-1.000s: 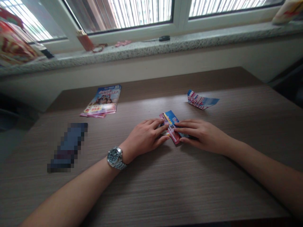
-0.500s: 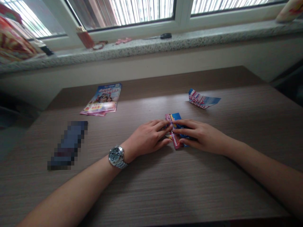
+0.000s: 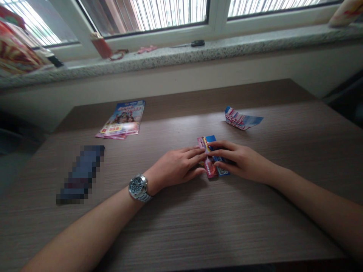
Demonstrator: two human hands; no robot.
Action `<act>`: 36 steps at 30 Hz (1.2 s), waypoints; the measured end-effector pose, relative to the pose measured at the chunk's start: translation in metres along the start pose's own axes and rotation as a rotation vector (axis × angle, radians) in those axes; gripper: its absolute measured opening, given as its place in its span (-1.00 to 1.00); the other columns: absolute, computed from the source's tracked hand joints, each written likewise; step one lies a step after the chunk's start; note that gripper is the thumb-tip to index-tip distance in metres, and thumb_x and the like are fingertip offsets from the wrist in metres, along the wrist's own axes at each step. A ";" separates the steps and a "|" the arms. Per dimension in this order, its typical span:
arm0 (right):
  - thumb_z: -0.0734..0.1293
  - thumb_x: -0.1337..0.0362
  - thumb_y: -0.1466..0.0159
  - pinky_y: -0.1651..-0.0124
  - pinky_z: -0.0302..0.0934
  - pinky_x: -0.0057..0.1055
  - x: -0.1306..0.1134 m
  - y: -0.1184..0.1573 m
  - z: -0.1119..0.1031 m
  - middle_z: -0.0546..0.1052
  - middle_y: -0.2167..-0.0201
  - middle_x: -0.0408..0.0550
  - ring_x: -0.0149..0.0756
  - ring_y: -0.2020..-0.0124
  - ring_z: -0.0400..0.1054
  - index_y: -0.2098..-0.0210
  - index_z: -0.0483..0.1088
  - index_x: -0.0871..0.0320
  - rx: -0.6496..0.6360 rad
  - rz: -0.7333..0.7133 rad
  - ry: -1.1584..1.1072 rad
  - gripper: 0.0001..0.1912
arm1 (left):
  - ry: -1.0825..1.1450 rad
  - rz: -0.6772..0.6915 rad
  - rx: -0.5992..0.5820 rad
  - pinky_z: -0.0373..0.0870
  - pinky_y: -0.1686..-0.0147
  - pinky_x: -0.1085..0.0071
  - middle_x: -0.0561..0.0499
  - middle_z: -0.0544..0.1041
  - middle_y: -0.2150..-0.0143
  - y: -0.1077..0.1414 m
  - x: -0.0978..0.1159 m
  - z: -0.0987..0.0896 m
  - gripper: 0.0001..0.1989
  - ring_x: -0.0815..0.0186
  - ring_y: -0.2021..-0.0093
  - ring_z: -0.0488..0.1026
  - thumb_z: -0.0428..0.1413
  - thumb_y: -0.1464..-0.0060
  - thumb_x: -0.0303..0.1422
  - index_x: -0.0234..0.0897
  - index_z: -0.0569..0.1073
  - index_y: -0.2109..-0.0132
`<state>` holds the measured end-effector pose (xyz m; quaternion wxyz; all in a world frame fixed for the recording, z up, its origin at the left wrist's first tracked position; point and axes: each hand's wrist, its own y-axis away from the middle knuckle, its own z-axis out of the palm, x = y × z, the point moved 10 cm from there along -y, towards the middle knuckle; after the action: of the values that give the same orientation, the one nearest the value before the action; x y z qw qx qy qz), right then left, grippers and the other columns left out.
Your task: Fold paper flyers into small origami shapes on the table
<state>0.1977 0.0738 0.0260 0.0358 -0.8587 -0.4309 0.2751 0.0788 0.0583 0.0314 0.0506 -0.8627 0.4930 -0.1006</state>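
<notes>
A small folded printed leaflet [image 3: 210, 168], pink and blue with a QR code at its lower right, lies on the table under my fingers. My left hand [image 3: 181, 166], with a metal watch [image 3: 138, 187] on the wrist, rests its outstretched fingers on the leaflet's left part. From the right, my right hand [image 3: 241, 158] lays its spread fingers over the leaflet's blue side. The fingertips of both hands come close together near the middle of the paper. Part of the leaflet is hidden beneath the hands.
A stack of similar flyers [image 3: 124, 118] lies at the back left of the wooden table [image 3: 181, 226]. Nearer is a pixelated dark rectangular object [image 3: 81, 175]. A folded flyer [image 3: 244, 120] stands partly raised at the back right. Scissors [image 3: 195, 43] lie on the stone windowsill [image 3: 170, 57].
My right-hand fingers have shifted slightly upward and spread, uncovering the QR code and more of the leaflet's lower part. My left fingers have drawn slightly lower on the paper.
</notes>
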 end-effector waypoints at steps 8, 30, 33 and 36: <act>0.29 0.26 -0.42 -0.22 0.36 -0.15 0.002 0.000 -0.003 0.47 -0.21 0.12 -0.10 -0.19 0.43 -0.08 0.52 0.07 0.039 -0.023 -0.036 -0.72 | 0.019 -0.004 -0.015 0.42 -0.24 0.14 -0.23 0.32 -0.38 0.001 -0.002 0.001 -0.56 0.08 -0.29 0.41 -0.03 -0.42 -0.14 -0.24 0.38 -0.30; 0.39 0.30 -0.34 0.05 0.42 -0.19 0.021 -0.017 -0.014 0.55 0.13 0.06 -0.15 0.14 0.50 0.27 0.52 0.12 0.246 0.130 -0.065 -0.94 | -0.024 -0.008 -0.027 0.32 -0.28 0.07 -0.22 0.35 -0.37 -0.001 -0.001 0.001 -0.53 0.03 -0.31 0.38 -0.02 -0.40 -0.09 -0.24 0.42 -0.27; 0.39 0.30 -0.33 0.05 0.42 -0.18 0.021 -0.016 -0.013 0.55 0.13 0.04 -0.16 0.13 0.50 0.28 0.52 0.11 0.253 0.127 -0.063 -0.95 | -0.022 -0.009 -0.019 0.34 -0.27 0.06 -0.22 0.35 -0.37 0.000 -0.001 0.002 -0.54 0.05 -0.30 0.39 -0.01 -0.39 -0.09 -0.23 0.42 -0.27; 0.40 0.31 -0.33 0.05 0.43 -0.18 0.021 -0.016 -0.011 0.55 0.12 0.04 -0.16 0.13 0.50 0.28 0.51 0.10 0.245 0.121 -0.061 -0.96 | -0.008 -0.013 -0.008 0.33 -0.28 0.07 -0.22 0.36 -0.36 0.000 -0.002 0.002 -0.54 0.07 -0.30 0.39 -0.01 -0.39 -0.09 -0.23 0.42 -0.26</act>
<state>0.2015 0.1018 0.0310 0.1104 -0.8636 -0.3423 0.3533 0.0781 0.0601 0.0296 0.0484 -0.8666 0.4874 -0.0953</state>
